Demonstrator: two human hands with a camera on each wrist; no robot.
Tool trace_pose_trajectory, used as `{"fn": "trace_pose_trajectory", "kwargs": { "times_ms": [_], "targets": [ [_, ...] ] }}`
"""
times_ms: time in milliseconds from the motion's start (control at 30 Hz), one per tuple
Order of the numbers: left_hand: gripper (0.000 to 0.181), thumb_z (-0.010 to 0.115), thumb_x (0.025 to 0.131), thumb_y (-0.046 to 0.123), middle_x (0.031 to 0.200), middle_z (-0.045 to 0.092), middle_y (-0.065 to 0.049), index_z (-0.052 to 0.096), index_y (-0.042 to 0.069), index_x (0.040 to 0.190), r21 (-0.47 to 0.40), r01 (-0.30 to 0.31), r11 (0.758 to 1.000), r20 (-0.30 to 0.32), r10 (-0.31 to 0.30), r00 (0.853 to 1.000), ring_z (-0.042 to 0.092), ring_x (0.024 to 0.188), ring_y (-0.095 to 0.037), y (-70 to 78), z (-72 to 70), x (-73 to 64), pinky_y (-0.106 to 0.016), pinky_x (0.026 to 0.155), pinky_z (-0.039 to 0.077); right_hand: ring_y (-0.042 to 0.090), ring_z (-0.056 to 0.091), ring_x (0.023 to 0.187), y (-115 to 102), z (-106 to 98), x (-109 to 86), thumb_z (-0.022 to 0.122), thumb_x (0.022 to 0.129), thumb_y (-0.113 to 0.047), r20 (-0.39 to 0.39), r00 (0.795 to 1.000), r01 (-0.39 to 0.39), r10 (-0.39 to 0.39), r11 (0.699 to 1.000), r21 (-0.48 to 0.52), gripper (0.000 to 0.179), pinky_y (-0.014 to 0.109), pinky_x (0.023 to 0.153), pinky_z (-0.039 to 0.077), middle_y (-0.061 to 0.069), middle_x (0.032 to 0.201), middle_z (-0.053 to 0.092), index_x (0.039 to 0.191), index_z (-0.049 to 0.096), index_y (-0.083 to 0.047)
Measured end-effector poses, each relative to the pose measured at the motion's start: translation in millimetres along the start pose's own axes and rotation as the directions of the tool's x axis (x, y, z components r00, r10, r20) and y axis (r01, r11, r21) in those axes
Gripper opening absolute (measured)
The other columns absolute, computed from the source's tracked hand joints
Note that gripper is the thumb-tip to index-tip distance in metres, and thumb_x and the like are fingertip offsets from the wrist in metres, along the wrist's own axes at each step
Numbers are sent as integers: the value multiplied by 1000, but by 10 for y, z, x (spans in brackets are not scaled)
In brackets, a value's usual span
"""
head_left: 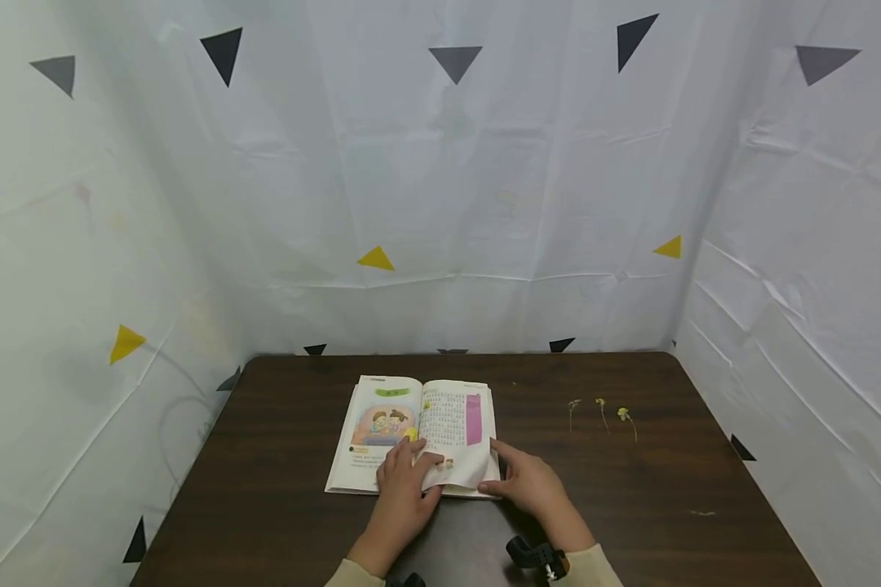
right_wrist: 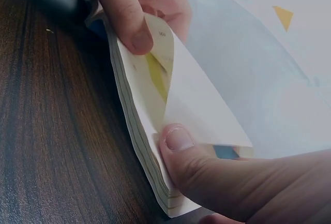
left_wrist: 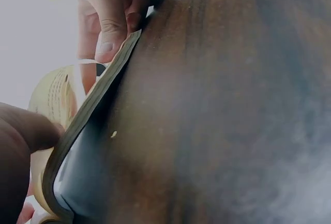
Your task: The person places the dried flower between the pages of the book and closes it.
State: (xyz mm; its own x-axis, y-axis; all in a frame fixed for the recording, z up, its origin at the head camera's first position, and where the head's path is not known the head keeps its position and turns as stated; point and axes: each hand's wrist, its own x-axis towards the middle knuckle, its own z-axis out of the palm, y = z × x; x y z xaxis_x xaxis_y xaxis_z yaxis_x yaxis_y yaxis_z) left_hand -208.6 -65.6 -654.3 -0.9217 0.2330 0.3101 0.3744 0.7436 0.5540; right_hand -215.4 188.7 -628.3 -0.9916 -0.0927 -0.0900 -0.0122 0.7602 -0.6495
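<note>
An open book (head_left: 370, 466) lies on the table in the head view, a colour picture on its left page and text beside a pink strip on its right page (head_left: 444, 424). My left hand (head_left: 405, 497) rests over the lower middle of the book, fingers spread across the paper near the fold. At the lower right corner, my right hand (head_left: 532, 485) pinches the edge of a page between thumb and fingers. That page (right_wrist: 199, 100) curls up off the stack in the right wrist view, showing a yellow patch beneath. My right fingers behind the paper are mostly hidden there.
Three small yellow-headed flower stems, a left one (head_left: 573, 414), a middle one (head_left: 602, 414) and a right one (head_left: 626, 417), lie right of the book on the dark wooden table (head_left: 264, 489). White sheeting (head_left: 411, 179) with triangles surrounds the table's back and sides.
</note>
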Motion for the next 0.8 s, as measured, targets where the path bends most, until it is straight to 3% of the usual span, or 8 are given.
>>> {"fn": "trace_pose_trajectory", "kwargs": {
  "times_ms": [200, 533, 667, 800],
  "targets": [
    [38, 88, 86, 15, 150, 61, -12, 76, 24, 121, 16, -20, 1000, -21, 20, 1000, 47, 145, -43, 4, -47, 6, -68, 108, 36, 13, 52, 59, 11, -13, 19, 96, 80, -46, 13, 1000, -5, 5, 1000, 8, 88, 31, 56, 41, -4, 67, 57, 156, 61, -22],
    [39, 89, 78, 6, 120, 71, -1, 79, 20, 114, 76, -89, 993, -198, 102, 975, 62, 115, -26, -25, -103, -22, -49, 93, 46, 14, 49, 61, 37, -28, 32, 96, 81, -47, 18, 1000, 22, -22, 999, 25, 89, 31, 56, 38, -4, 69, 56, 160, 57, -31],
    [30, 91, 80, 10, 97, 65, 6, 75, 22, 103, 90, -34, 995, -245, 55, 968, 58, 94, -17, -48, -124, -38, -39, 81, 42, 14, 50, 60, 33, -29, 28, 96, 81, -46, 22, 1000, 22, -23, 999, 33, 90, 30, 56, 38, -3, 69, 56, 160, 57, -30],
    [20, 88, 87, 14, 83, 59, 6, 71, 17, 97, 68, 68, 995, -268, -47, 962, 50, 80, -15, -68, -167, -40, -36, 74, 36, 14, 50, 59, 27, -23, 29, 97, 80, -46, 27, 1000, 13, -14, 999, 39, 91, 30, 55, 38, -3, 69, 56, 161, 56, -30]
  ]
}}
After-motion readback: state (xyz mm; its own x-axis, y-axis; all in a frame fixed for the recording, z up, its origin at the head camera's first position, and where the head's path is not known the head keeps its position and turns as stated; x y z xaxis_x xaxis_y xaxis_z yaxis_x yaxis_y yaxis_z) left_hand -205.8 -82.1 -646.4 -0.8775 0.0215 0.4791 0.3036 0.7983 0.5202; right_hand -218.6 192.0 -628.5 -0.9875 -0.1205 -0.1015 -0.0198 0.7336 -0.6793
